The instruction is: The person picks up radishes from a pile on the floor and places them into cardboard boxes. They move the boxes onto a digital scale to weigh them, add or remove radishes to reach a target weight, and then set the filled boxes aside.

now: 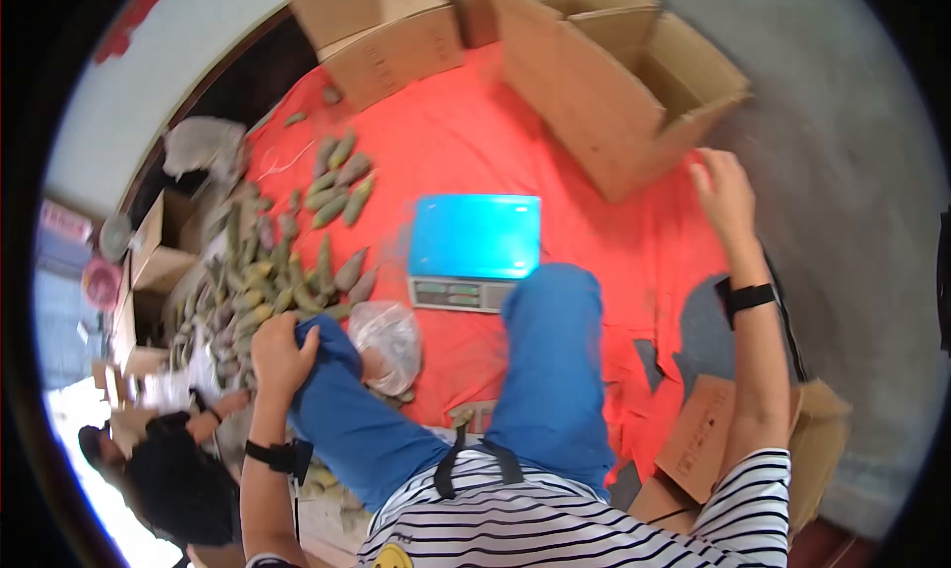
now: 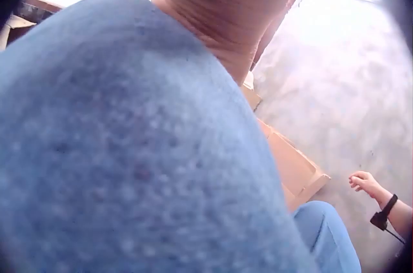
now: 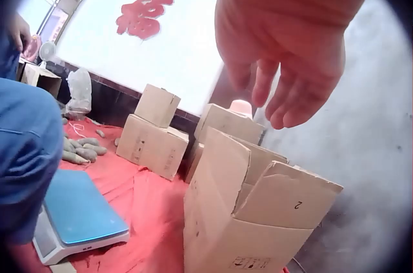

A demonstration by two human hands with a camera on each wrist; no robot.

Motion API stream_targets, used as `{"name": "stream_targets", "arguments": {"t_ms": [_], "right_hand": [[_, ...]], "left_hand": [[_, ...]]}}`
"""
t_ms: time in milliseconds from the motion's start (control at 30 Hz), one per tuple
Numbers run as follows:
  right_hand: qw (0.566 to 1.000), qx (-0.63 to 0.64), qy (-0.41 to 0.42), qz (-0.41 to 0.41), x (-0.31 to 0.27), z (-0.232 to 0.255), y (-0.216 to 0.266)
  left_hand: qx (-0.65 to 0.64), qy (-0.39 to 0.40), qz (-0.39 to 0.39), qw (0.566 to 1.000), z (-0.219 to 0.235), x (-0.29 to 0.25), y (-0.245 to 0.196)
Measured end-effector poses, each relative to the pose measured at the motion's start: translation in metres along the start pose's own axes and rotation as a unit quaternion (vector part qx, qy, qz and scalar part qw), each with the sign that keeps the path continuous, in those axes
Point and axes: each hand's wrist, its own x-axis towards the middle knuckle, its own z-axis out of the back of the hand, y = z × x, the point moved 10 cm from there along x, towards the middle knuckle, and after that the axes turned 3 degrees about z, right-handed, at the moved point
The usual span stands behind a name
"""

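Note:
My left hand (image 1: 282,355) rests on the left knee of the blue trousers, its thumb pointing up along the cloth. In the left wrist view the knee (image 2: 142,131) covers most of the picture and hides the fingers. On the right, my right hand (image 1: 728,197) hangs in the air beside the near corner of a large cardboard box (image 1: 584,93). Its fingers are loosely bent with nothing in them, as the right wrist view shows above the box's raised flaps (image 3: 290,192). Between the knees and the boxes stands a scale (image 1: 475,236) with a shiny blue platform.
Long greenish-brown vegetables (image 1: 253,291) lie heaped on the red sheet (image 1: 466,122) at left, beside a clear plastic bag (image 1: 386,345). Another carton (image 1: 391,53) stands at the back. A folded carton (image 1: 698,434) lies by the right elbow. Another person (image 1: 183,479) is at lower left.

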Motion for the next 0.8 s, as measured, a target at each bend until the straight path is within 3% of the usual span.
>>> {"name": "stream_targets", "arguments": {"t_ms": [233,300,367,433,467,533,667,733,767,800], "right_hand": [[0.996,-0.083,-0.015,-0.02,0.105,-0.094,-0.051],[0.992,-0.08,0.056,-0.084,0.119,-0.127,-0.077],[0.993,-0.043,0.065,-0.087,0.119,-0.153,-0.092],[0.964,-0.067,0.234,-0.105,0.11,-0.195,-0.101],[0.964,-0.065,0.238,-0.1,0.105,-0.203,-0.1],[0.973,-0.093,0.15,-0.151,0.097,-0.185,-0.095],[0.972,-0.062,0.173,-0.148,0.084,-0.172,-0.092],[0.976,-0.081,0.172,-0.102,0.068,-0.165,-0.119],[0.973,-0.034,0.188,-0.129,0.056,-0.154,-0.129],[0.96,-0.097,0.206,-0.164,0.046,-0.12,-0.113]], "left_hand": [[-0.026,0.029,0.08,0.996,-0.001,0.009,0.017],[-0.036,0.025,0.08,0.996,0.002,0.012,0.015],[-0.033,0.03,0.088,0.995,0.001,0.013,0.018],[-0.031,0.033,0.091,0.995,0.0,0.013,0.021],[-0.037,0.038,0.095,0.994,-0.001,0.013,0.022],[-0.04,0.044,0.103,0.993,-0.002,0.012,0.025],[-0.055,0.041,0.107,0.992,-0.002,0.012,0.028],[-0.049,0.033,0.11,0.992,0.001,0.009,0.032],[-0.055,0.026,0.105,0.993,0.002,0.008,0.031],[-0.06,0.02,0.101,0.993,0.004,0.008,0.031]]}}
